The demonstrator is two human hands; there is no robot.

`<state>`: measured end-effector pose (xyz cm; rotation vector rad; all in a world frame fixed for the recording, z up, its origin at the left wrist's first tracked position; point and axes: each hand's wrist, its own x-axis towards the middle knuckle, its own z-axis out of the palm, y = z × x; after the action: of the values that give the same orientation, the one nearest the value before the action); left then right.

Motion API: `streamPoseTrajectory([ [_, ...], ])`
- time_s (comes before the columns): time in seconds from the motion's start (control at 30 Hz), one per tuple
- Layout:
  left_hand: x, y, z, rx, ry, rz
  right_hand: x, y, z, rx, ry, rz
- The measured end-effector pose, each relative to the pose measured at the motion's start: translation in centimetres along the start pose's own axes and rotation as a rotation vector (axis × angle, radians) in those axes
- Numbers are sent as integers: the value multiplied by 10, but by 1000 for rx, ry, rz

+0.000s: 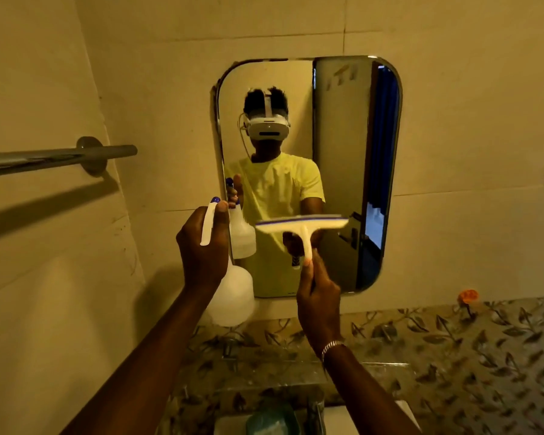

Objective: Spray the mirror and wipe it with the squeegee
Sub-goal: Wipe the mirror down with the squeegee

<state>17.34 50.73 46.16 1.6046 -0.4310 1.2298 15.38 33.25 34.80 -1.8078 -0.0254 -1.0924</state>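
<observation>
A rounded rectangular mirror (343,127) hangs on the tiled wall ahead. My left hand (201,246) grips a translucent white spray bottle (233,296) by its neck, level with the mirror's lower left edge; the blue nozzle tip shows above my fingers. My right hand (318,296) holds the handle of a white squeegee (302,226). Its blade is roughly level, in front of the mirror's lower half. Whether the blade touches the glass I cannot tell. The mirror reflects a person in a yellow shirt with a headset.
A metal towel bar (60,157) juts from the left wall at mirror height. Below the mirror runs a band of leaf-patterned tiles (453,340). A glass shelf (280,372) and a tap (316,412) sit beneath my arms. An orange item (468,296) is stuck to the wall at right.
</observation>
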Motion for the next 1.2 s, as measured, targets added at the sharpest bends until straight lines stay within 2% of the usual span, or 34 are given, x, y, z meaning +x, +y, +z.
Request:
streamPoseTrajectory([
  [0.1,-2,5,-3,11,-12,-3,-44,32,-7,-86,-28,83],
  [0.2,-5,10,-6,13,-13,10,-83,56,-16,-104,-83,265],
  [0.27,-7,12,-10,12,-16,15,-99,63,-24,-117,-125,383],
  [0.37,-11,11,-17,18,-12,4,-101,56,-34,-113,-131,449],
  [0.43,-12,11,-22,22,-3,-12,-87,31,-38,-66,-125,408],
  [0.67,-7,19,-36,39,19,4,35,-107,-37,192,-111,41],
  [0.83,-3,24,-42,39,42,5,137,-191,-30,320,-14,-18],
  [0.93,-1,25,-46,45,37,2,178,-219,-20,290,85,7],
  [1.03,0,24,-50,61,36,3,189,-231,-5,263,115,22],
  [1.1,1,21,-51,84,45,8,182,-234,6,144,122,-65],
  [1.2,2,18,-51,94,53,1,157,-230,26,-12,-9,-266],
])
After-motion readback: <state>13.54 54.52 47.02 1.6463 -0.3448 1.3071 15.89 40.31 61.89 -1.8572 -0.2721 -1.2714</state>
